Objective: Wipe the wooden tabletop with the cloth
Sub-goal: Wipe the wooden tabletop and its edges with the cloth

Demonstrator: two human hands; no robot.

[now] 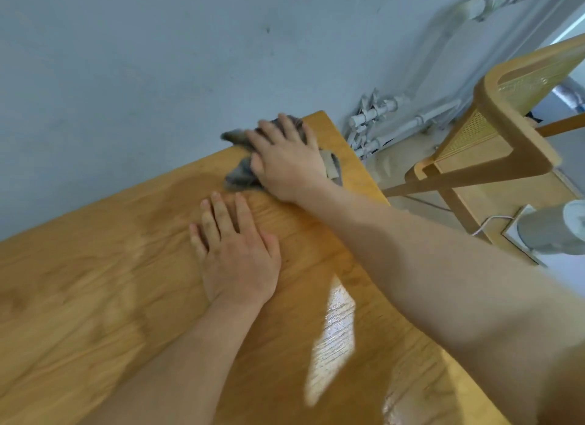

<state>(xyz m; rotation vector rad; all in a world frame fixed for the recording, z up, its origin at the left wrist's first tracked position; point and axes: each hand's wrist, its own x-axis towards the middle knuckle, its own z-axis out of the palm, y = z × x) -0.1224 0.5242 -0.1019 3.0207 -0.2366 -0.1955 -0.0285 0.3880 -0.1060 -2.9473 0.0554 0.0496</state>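
A grey cloth (238,174) lies crumpled near the far right corner of the wooden tabletop (95,282), close to the wall. My right hand (286,161) presses flat on top of the cloth, fingers spread toward the wall, and covers most of it. My left hand (235,250) rests palm down on the bare wood just in front of the cloth, fingers together, holding nothing. A damp, glossy patch shows on the wood at the near right.
A pale blue wall (126,76) runs along the table's far edge. To the right stand a wooden chair with a woven back (493,130), white pipes (380,117) low on the wall, and a grey cylinder on a white base (550,231).
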